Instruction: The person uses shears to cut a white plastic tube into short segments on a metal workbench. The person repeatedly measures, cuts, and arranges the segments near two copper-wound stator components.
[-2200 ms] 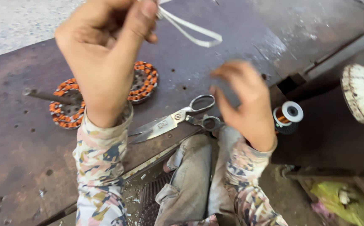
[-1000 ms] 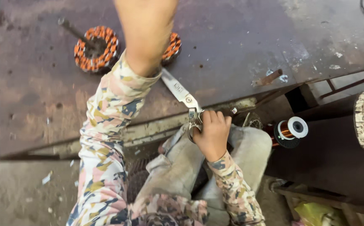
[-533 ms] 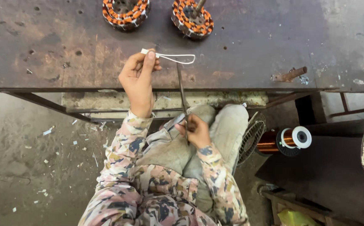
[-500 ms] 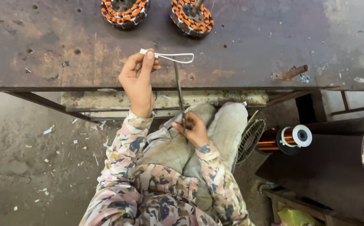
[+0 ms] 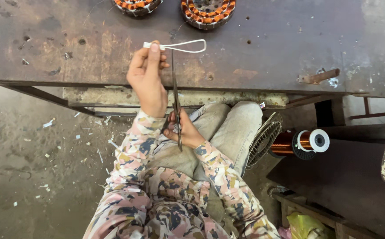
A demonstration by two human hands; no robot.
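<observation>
The left hand pinched a white looped strip by one end; the right hand gripped scissors — blades rising just beside that pinch.

Worktop: bare steel plate, matt, rust-stained, pitted. Scissors: plain metal blades, dull sheen. Strip in left hand: white, smooth, looks like paper or plastic film, can't tell which. Stators: glossy copper windings. Spool: shiny copper wire, black plastic flange. Sleeves: printed cloth. Floor: rough concrete.
</observation>
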